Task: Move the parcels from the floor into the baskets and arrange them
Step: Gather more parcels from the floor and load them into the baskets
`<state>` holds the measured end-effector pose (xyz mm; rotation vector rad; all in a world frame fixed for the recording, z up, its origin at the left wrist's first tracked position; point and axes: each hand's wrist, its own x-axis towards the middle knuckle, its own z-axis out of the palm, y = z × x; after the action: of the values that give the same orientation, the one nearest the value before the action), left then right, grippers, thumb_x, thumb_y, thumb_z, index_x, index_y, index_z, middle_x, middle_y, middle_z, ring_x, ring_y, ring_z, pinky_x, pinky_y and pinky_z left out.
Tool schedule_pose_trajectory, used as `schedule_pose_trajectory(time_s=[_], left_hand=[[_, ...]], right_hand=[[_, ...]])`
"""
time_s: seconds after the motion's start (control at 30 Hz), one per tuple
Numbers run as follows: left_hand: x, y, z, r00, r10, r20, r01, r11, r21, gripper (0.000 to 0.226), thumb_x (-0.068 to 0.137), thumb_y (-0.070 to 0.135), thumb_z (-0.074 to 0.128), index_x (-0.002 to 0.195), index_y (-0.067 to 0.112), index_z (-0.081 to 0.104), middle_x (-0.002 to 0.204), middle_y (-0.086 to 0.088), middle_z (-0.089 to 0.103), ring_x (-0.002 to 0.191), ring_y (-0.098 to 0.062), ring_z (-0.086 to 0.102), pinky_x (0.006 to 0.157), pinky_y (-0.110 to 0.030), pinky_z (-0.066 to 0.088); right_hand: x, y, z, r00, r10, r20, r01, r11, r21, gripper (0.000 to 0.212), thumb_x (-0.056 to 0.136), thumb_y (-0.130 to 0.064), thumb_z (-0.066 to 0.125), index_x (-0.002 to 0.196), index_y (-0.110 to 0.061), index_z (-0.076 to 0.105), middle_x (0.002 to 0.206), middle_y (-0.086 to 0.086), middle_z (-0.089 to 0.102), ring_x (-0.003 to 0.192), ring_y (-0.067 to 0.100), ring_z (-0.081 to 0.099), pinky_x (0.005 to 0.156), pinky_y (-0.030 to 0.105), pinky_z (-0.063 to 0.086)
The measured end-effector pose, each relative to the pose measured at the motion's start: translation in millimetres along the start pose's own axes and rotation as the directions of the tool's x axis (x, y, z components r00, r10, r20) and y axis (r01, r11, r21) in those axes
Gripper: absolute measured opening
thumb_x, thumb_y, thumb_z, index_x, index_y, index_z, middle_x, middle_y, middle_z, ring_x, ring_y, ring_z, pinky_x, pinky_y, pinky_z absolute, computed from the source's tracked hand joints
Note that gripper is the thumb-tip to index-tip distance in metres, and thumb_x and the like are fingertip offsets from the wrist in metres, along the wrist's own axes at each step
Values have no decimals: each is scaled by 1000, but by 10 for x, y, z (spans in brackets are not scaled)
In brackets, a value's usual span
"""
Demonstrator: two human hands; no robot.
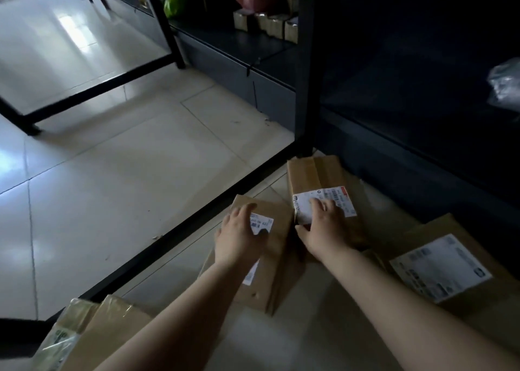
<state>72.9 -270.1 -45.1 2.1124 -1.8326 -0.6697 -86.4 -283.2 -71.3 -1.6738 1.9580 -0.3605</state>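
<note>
Left hand (pixel 239 234) holds the small brown cardboard parcel (pixel 270 230); right hand (pixel 323 227) clasps the long taped brown carton (pixel 320 185). Lifting both one-handed risks either slipping onto the tiled floor (pixel 126 173).

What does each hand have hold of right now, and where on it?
Left hand grips the small box across its top. Right hand grips the long box at its near, labelled end.
</note>
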Motion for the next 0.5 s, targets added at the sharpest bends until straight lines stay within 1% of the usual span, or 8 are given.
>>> schedule_pose_trajectory(time_s=[0.07, 0.13, 0.2, 0.23, 0.3, 0.4, 0.47, 0.5], left_hand=[[109, 55, 48, 999, -32, 18, 31, 998, 58, 65, 84, 36, 58, 142, 26, 30, 147, 1, 36, 135, -22, 31, 108, -44, 29], [235, -67, 23, 973, -223, 56, 218, 973, 79, 68, 84, 44, 58, 140, 20, 30, 143, -6, 40, 129, -28, 39, 105, -46, 35], [284, -240, -29, 905, -375, 201, 401, 910, -105, 62, 82, 44, 63, 129, 11, 42, 126, -12, 55, 107, -27, 58, 89, -42, 50], [256, -316, -32, 877, -382, 293, 452, 862, -230, 52, 81, 39, 66, 120, 8, 49, 117, -13, 61, 92, -22, 64, 75, -36, 55], [183, -423, 0, 857, -362, 367, 493, 784, -379, 36, 79, 30, 71, 105, 9, 57, 104, -12, 67, 78, -18, 64, 60, -27, 51], [157, -435, -78, 882, -379, 280, 471, 726, -501, 30, 78, 32, 72, 94, 15, 52, 88, -5, 65, 72, -17, 63, 56, -29, 50], [210, -360, -215, 915, -373, 155, 398, 763, -510, 33, 77, 40, 70, 93, 18, 51, 82, 0, 64, 67, -14, 62, 51, -25, 47], [240, -297, -290, 925, -365, 110, 365, 765, -532, 32, 77, 43, 68, 89, 19, 52, 79, 2, 64, 64, -12, 62, 48, -24, 44]], right_hand=[[40, 20, 13, 999, 32, 32, -34, 996, 82, 56, 88, -35, 59, 136, -15, 39, 144, 12, 34, 130, 31, 36, 104, 41, 36], [-22, -33, 115, 995, 56, 77, -72, 970, 234, 49, 86, -39, 61, 126, -12, 49, 128, 11, 52, 119, 27, 50, 97, 37, 44], [-131, -100, 279, 986, 66, 151, -108, 953, 285, 53, 83, -44, 64, 122, -9, 53, 123, 9, 59, 113, 24, 56, 92, 31, 47], [-185, -126, 362, 978, 53, 201, -110, 952, 287, 59, 81, -46, 66, 124, -8, 51, 124, 9, 60, 113, 23, 57, 92, 30, 48], [-281, -176, 485, 955, 26, 294, -132, 928, 347, 81, 80, -48, 67, 142, -9, 32, 137, 8, 51, 124, 22, 50, 100, 36, 44], [-344, -288, 482, 955, -52, 293, -112, 849, 516, 96, 85, -40, 63, 150, -22, -4, 155, 3, 22, 142, 22, 22, 115, 40, 24], [-302, -393, 338, 978, -102, 182, -22, 817, 577, 92, 86, -35, 63, 150, -26, -3, 156, 2, 18, 143, 21, 18, 116, 42, 23], [-251, -449, 207, 986, -106, 131, 6, 801, 599, 88, 87, -34, 63, 150, -30, 1, 154, 1, 25, 140, 20, 26, 113, 42, 30]])
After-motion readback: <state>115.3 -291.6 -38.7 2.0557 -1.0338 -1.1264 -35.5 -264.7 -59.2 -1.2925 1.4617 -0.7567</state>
